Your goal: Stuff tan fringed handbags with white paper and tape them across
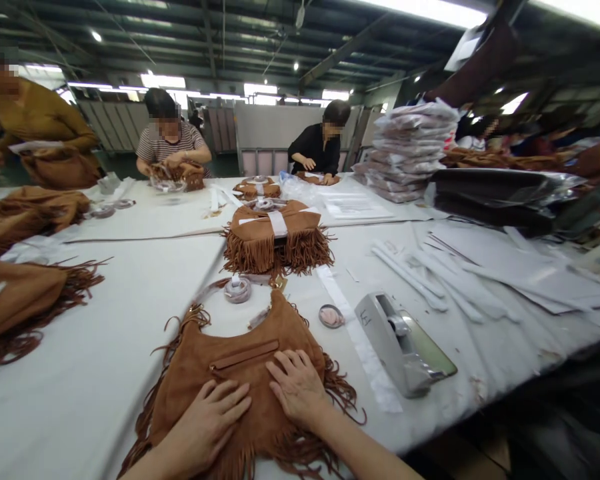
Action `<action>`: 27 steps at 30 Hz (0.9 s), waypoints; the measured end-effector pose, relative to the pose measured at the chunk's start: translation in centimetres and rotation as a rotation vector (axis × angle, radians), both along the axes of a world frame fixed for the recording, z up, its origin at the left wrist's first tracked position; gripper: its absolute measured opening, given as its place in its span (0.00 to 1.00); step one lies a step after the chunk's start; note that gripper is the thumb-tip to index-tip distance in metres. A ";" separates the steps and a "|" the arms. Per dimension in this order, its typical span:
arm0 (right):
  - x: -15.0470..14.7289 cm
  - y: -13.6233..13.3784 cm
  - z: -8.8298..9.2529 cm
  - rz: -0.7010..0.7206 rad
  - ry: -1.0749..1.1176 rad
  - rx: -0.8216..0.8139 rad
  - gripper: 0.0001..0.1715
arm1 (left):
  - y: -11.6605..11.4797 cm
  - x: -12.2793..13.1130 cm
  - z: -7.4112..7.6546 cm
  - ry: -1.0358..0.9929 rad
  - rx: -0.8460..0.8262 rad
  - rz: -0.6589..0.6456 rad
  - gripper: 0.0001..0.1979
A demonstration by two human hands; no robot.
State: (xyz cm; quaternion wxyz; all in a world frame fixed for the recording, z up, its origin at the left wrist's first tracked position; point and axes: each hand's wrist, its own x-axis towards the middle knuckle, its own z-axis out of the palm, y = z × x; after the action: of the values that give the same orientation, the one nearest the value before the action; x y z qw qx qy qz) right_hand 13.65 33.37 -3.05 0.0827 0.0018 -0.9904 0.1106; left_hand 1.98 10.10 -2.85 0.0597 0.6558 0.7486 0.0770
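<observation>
A soft brown bag (257,375), suede-looking, crescent-topped and edged with stringy fringe, lies flat on the smooth white worktop (95,333). The left hand (213,415) and right hand (299,387) rest palm-down on it, each grip unclosed, fingers extended, near its slanting zip (245,357). Beyond sit a coiled strap (237,295) and a white-banded fringed bag (253,228). A hard grey dispenser (395,343) stands at right, beside a pale strip (370,360); glossy wrapped packs (410,150) are stacked farther off.
</observation>
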 end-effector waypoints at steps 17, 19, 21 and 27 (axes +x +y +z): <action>1.3 0.8 -1.7 -0.103 0.326 -0.135 0.13 | 3.2 -0.7 -9.6 0.015 0.201 -0.182 0.32; 2.0 2.3 -1.3 -0.209 0.414 -0.150 0.14 | 3.0 -0.4 -7.9 0.012 0.149 -0.169 0.33; 3.3 4.5 -0.8 -0.349 0.445 -0.140 0.15 | 2.9 0.1 -6.1 -0.011 0.124 -0.128 0.33; 8.3 11.4 -0.7 -0.614 0.319 0.052 0.11 | 3.1 0.1 -6.1 -0.027 0.196 -0.121 0.33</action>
State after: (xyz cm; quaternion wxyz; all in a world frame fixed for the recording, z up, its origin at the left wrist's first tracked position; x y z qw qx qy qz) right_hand 22.00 44.73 -3.78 0.2657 -0.2770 -0.9219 0.0535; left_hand 2.04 13.15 -8.93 0.0099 0.7013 0.6958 0.1547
